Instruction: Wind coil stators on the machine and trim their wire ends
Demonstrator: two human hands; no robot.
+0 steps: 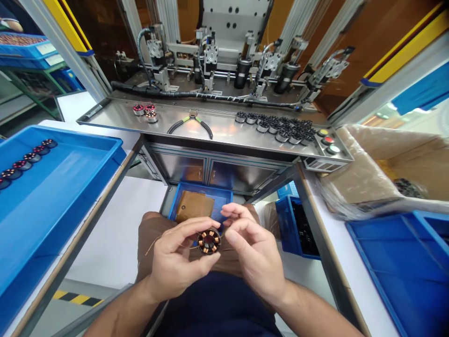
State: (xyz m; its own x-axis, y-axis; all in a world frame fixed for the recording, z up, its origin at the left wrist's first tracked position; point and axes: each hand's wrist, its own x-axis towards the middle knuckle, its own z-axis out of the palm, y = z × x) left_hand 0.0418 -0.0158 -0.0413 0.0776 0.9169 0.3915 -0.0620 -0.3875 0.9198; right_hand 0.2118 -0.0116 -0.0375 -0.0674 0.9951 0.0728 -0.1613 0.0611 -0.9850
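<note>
My left hand (pixel 178 260) grips a round black stator (pixel 208 241) with copper windings, thumb below it and fingers above. Thin copper wire (pixel 153 244) trails from the stator to the left, past my left hand. Close to the stator's right side is my right hand (pixel 256 250), its thumb and index finger nearly together at a wire end; whether they pinch it is too small to tell. Both hands are above my lap. Behind them, on the steel ledge, lie pliers (pixel 192 118) with green and black handles.
Several black parts (pixel 277 126) and a few red-topped stators (pixel 145 111) stand on the steel ledge (pixel 220 124). A blue tray (pixel 63 173) with a row of stators is at left. At right are a lined carton (pixel 372 168) and blue bins (pixel 396 262). Machine fixtures stand behind.
</note>
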